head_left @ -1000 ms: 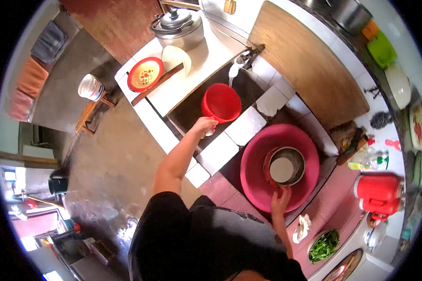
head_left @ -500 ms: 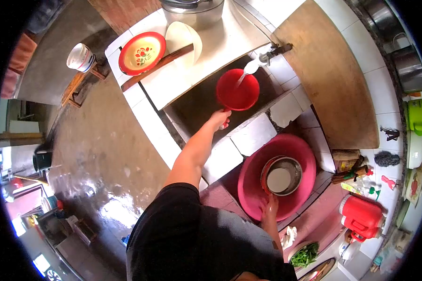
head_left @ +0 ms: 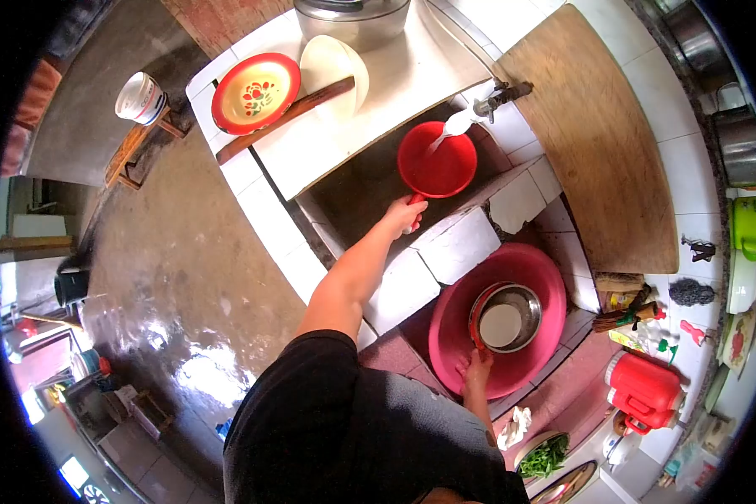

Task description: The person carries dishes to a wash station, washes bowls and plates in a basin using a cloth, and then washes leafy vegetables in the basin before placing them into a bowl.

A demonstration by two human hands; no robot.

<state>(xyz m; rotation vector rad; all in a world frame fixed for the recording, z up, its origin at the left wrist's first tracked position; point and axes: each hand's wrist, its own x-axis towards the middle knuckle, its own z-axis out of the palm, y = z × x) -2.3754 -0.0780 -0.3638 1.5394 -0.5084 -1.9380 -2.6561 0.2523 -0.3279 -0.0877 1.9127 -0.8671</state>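
Your right hand (head_left: pixel 476 371) is low inside the pink basin (head_left: pixel 553 290), its fingers loosely bent at the end of a red handle; you cannot tell from here whether they grip it. The metal bowl (head_left: pixel 529 314) at that handle's head lies at one o'clock from those fingers, with a pale round shape inside. A white cloth (head_left: pixel 513 427) and a bowl of leafy greens (head_left: pixel 544 456) sit at five o'clock from that hand, the red flask (head_left: pixel 647 388) at three.

Farther out, your left hand (head_left: pixel 405 217) has its fingers wrapped closed around the handle of the red dipper (head_left: pixel 437 172). The dipper's cup lies just beyond them at one o'clock, over the sink (head_left: pixel 353 202), and water runs into it from the white-fitted tap (head_left: pixel 489 102).

Beyond, at ten o'clock from your left hand, a flower-patterned enamel dish (head_left: pixel 256 94) rests on the tabletop (head_left: pixel 386 118). Well past it, also toward ten, a white bucket (head_left: pixel 140 99) carries printed lettering too small to read.
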